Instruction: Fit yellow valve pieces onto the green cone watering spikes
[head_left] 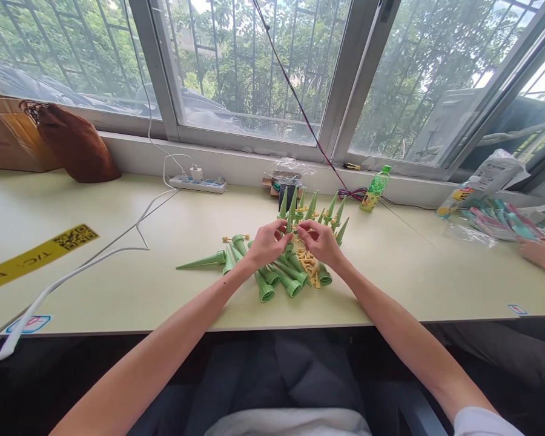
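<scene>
My left hand (pixel 269 243) is closed round a green plant watering spike (pixel 289 225), its tip pointing up. Against the same spike, my right hand (pixel 320 242) pinches with thumb and forefinger; what lies between those fingertips is too small to make out. Below my hands lies a loose heap of green spikes (pixel 293 287), their round threaded sockets mostly facing me. Small yellow valve pieces (pixel 309 264) are piled to the right of that heap. Behind my hands, several green spikes (pixel 329 212) with yellow pieces fitted stand upright on their sockets.
A power strip (pixel 209 184) with a white cable lies by the windowsill. A green-capped bottle (pixel 376 189) stands back right. Further right are plastic packets (pixel 495 218) and another person's hand (pixel 542 249). A brown pouch (pixel 78 145) and cardboard box (pixel 9 136) sit far left.
</scene>
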The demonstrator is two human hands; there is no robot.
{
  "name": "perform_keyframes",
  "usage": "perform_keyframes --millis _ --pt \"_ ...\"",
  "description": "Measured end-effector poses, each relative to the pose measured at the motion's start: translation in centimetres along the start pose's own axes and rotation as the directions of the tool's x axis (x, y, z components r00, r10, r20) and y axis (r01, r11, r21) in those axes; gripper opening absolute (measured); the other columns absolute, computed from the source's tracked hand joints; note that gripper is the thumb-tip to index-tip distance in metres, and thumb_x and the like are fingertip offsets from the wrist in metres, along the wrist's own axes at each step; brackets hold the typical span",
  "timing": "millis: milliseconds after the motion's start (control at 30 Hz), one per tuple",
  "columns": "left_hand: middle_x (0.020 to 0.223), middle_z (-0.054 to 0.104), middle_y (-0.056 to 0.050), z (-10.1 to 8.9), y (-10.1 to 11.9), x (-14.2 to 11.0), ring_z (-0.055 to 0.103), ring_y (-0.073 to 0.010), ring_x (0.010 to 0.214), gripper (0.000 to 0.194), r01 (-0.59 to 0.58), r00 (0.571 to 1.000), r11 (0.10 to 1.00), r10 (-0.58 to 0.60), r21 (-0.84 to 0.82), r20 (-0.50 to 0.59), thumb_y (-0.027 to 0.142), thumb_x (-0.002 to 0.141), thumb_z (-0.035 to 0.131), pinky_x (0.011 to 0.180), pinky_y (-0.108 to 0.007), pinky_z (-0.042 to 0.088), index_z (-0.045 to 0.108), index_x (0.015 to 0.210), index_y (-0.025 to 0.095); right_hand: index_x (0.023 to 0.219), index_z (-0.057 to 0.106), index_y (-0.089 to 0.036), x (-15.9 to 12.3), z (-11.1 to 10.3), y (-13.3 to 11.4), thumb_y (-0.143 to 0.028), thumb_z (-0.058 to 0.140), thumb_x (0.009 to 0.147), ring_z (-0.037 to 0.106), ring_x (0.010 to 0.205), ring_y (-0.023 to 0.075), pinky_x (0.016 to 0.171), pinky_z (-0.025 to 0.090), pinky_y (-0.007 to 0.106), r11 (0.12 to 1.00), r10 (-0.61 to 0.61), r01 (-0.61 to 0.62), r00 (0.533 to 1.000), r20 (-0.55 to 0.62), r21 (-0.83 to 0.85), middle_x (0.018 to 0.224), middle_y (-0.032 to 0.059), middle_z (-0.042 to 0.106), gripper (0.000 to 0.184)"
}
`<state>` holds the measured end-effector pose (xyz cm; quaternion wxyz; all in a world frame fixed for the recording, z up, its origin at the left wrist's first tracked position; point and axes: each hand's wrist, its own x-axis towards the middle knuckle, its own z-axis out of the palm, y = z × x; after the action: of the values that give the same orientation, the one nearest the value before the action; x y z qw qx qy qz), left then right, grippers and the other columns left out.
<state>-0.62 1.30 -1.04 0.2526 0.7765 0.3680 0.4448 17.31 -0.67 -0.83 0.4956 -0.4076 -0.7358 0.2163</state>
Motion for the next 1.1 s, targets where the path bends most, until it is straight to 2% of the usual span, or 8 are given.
perform_keyframes --millis 67,167,333,600,867,1100 --pt "0.084 0.067 -0.005 0.0 0.0 0.0 0.061 -0.0151 0.068 0.02 0.025 0.999 1.0 -0.024 0.017 -0.043 0.034 0.083 0.059 0.06 -0.026 0.048 0.061 0.094 0.017 0.083 0.066 -0.017 0.1 -0.4 0.5 -0.037 0.053 0.092 0.045 0.053 0.0105 0.052 0.036 0.025 0.987 -0.037 0.038 0.999 0.008 -0.154 0.067 0.0006 0.058 0.025" --pt "0.082 0.066 -0.004 -0.1 0.2 -0.1 0.058 -0.0131 0.062 0.019 0.052 0.995 0.998 -0.048 0.044 -0.086 0.036 0.084 0.059 0.057 -0.025 0.045 0.059 0.09 0.017 0.078 0.066 -0.016 0.3 -0.9 1.1 -0.031 0.053 0.092 0.044 0.054 0.0105 0.057 0.036 0.025 0.951 -0.097 0.104 0.995 0.04 -0.29 0.063 0.0001 0.058 0.023" --pt "0.082 0.066 -0.002 -0.2 0.3 -0.3 0.052 -0.0105 0.056 0.019 0.073 0.993 0.995 -0.066 0.071 -0.098 0.037 0.087 0.055 0.055 -0.025 0.042 0.058 0.086 0.018 0.083 0.071 -0.016 0.3 -1.4 1.4 -0.021 0.061 0.086 0.048 0.058 0.0099 0.062 0.039 0.024 0.909 -0.083 0.161 0.974 0.212 -0.384 0.076 0.0021 0.067 0.011" --pt "0.082 0.067 -0.003 -0.4 0.4 -0.3 0.052 -0.0111 0.057 0.017 0.111 0.988 0.987 -0.096 0.118 -0.123 0.033 0.088 0.054 0.056 -0.025 0.041 0.059 0.083 0.018 0.089 0.074 -0.018 0.2 -1.3 1.9 -0.014 0.065 0.082 0.054 0.068 0.0128 0.067 0.04 0.026 0.869 -0.011 0.175 0.941 0.337 -0.462 0.081 0.0039 0.069 0.013" --pt "0.079 0.065 -0.002 -0.4 0.4 -0.2 0.058 -0.0136 0.064 0.018 0.06 0.99 0.992 -0.045 0.11 -0.135 0.033 0.089 0.053 0.057 -0.025 0.043 0.056 0.08 0.018 0.091 0.074 -0.017 0.2 -1.1 1.4 -0.011 0.065 0.081 0.054 0.067 0.0125 0.067 0.04 0.025 0.863 0.065 0.125 0.933 0.353 -0.489 0.084 0.0048 0.069 0.015" --pt "0.081 0.066 -0.004 -0.2 0.2 -0.2 0.06 -0.0152 0.067 0.014 0.03 0.995 0.988 -0.014 0.153 -0.103 0.03 0.089 0.052 0.059 -0.025 0.045 0.055 0.081 0.018 0.091 0.073 -0.017 0.2 -1.0 1.6 -0.01 0.061 0.085 0.053 0.068 0.0128 0.067 0.039 0.025 0.863 0.042 0.145 0.934 0.354 -0.484 0.082 0.0045 0.068 0.016"
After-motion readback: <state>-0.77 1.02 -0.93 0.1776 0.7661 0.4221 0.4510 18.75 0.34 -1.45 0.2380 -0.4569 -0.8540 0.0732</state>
